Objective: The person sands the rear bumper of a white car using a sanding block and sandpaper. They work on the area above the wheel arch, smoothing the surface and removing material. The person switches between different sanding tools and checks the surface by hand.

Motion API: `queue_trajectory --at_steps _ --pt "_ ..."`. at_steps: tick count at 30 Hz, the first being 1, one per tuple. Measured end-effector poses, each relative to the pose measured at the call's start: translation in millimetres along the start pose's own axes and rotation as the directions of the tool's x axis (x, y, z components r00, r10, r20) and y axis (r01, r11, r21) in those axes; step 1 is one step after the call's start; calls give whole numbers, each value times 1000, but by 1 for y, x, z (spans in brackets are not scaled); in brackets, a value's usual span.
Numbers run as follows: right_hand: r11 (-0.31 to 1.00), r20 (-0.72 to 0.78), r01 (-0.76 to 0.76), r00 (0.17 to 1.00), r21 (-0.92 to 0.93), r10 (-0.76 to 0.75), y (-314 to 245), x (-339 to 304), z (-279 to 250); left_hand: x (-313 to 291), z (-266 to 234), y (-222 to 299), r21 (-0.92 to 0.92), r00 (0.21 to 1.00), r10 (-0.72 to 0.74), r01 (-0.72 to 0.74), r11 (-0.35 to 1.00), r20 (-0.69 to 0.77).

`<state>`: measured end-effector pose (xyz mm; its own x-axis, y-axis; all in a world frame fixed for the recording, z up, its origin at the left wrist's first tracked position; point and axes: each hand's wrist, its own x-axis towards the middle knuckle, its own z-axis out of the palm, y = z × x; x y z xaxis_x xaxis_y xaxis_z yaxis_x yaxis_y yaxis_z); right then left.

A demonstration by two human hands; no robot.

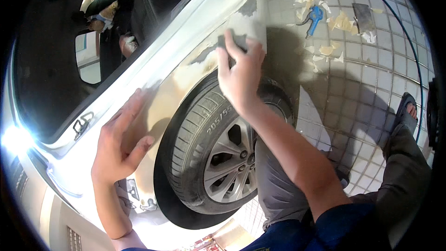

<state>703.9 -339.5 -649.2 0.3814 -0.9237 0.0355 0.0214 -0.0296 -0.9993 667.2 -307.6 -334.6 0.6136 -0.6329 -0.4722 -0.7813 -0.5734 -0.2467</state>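
Observation:
My right hand (243, 67) is on the car's rear body panel (183, 76), just above the wheel arch. Its fingers and thumb press on a dark grey flat piece (239, 41) that looks like sandpaper, partly hidden and slightly blurred. The panel is white with tan, smoothed patches and dark grey spots, one of them a grey patch (248, 7) higher up. Lower on the same panel, my left hand (118, 142) rests with fingers stretched and thumb apart, holding nothing. Below both hands is the tire (197, 130) with its silver rim (227, 172).
On the tiled floor (390, 65) lie a blue air blow gun (315, 16), torn yellowish paper scraps (343, 22) and a grey flat block (364, 17). A dark hose (409, 37) curves along the right. My knee (278, 181) is close beside the wheel. A bright lamp (18, 140) glares at left.

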Motion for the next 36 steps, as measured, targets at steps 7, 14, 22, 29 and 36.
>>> queue_trajectory --at_steps 7,14,22,29,36 --pt "999 21 -28 999 24 28 22 58 18 2 5 -2 -14 1000 6 -6 1000 2" --pt "998 63 -47 997 32 45 39 65 29 1 5 -3 -18 999 36 -36 999 -3" --pt "992 29 43 998 119 -47 2 26 19 -6 -3 2 -17 1000 -25 25 1000 15" --pt "996 29 27 999 85 -29 -13 -6 1 -6 -10 2 27 999 18 -19 999 47" --pt "997 66 44 997 66 -48 29 29 15 2 6 -6 -9 1000 9 -8 1000 28"
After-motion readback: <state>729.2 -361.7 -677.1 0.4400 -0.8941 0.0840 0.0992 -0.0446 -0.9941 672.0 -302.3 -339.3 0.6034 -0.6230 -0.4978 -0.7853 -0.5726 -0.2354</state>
